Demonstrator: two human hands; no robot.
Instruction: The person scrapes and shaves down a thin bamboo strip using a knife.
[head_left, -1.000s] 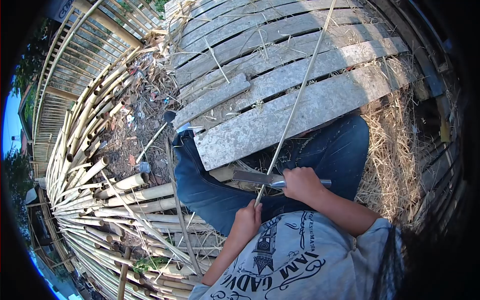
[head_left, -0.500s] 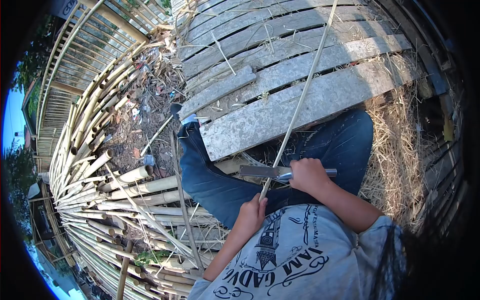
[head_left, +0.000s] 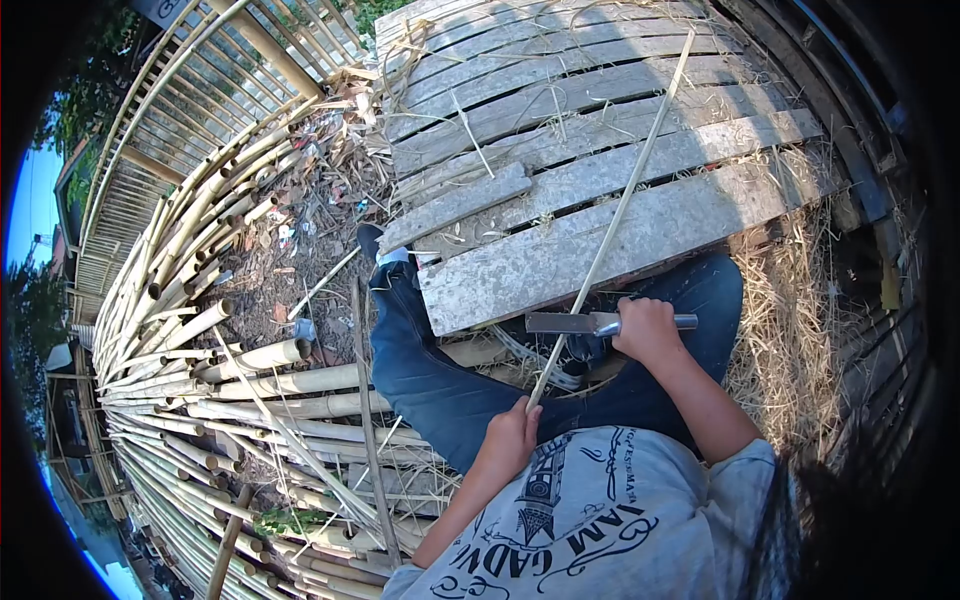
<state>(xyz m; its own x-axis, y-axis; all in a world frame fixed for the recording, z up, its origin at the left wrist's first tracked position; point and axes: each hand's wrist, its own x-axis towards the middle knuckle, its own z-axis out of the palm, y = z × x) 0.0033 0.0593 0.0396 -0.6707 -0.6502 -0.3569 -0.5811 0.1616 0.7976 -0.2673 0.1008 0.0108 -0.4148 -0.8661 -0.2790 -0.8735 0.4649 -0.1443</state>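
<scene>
A long thin bamboo strip (head_left: 628, 200) slants from my lap up across the wooden slatted platform (head_left: 600, 240). Its lower end is gripped in my left hand (head_left: 513, 435). My right hand (head_left: 646, 327) is wrapped round the metal handle of a knife (head_left: 562, 323). The wide blade points left and lies across the strip, a little above my left hand; whether it touches the strip cannot be made out. Both hands are above my crossed legs in blue jeans.
A short loose board (head_left: 460, 205) lies on the platform's left part. Many bamboo poles (head_left: 290, 383) are piled at the left, below a bamboo fence (head_left: 180, 120). Straw (head_left: 790, 320) covers the ground at the right. A thin stick (head_left: 372, 430) stands left of my leg.
The knife and my right hand have moved up and to the right, away from my left hand. The strip's far end now shows on the platform. The view has shifted slightly.
</scene>
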